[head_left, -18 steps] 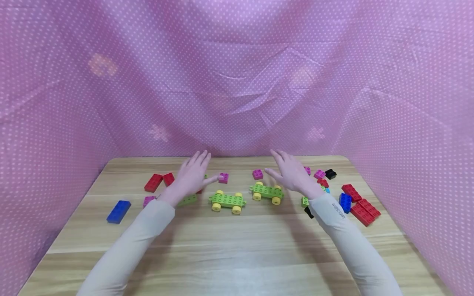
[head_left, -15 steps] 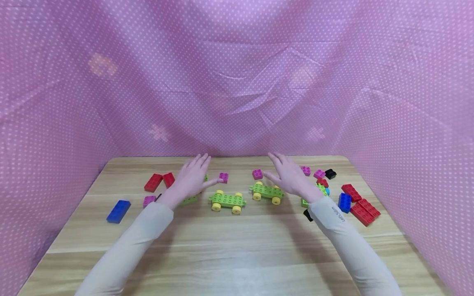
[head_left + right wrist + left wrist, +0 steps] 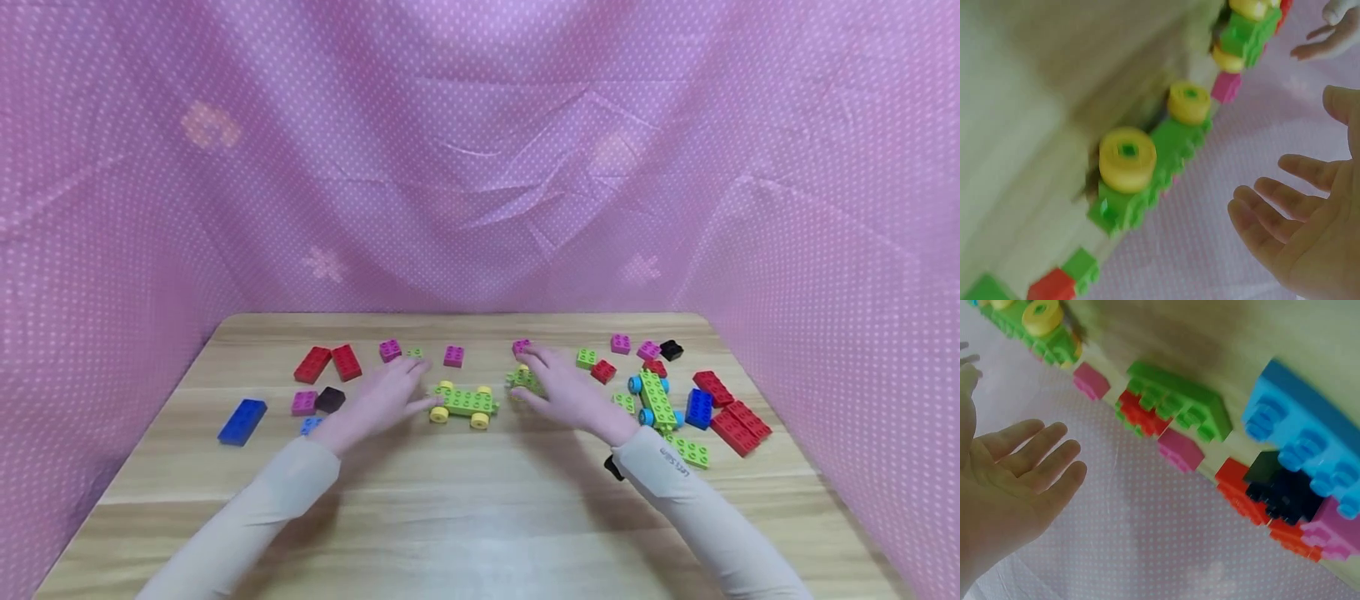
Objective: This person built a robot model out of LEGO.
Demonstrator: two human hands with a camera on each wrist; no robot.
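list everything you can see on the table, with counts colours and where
table: one, light wood, pink dotted cloth on three sides
wheeled green plates: three; yellow-wheeled one at centre, a second partly under the right hand, blue-wheeled one to the right
red bricks: two at back left, small ones mid right, a group at far right
blue bricks: one far left, one right
pink bricks: about seven, mostly along the back row
black bricks: one left, one back right
left hand: open, beside the centre plate
right hand: open, over the second plate
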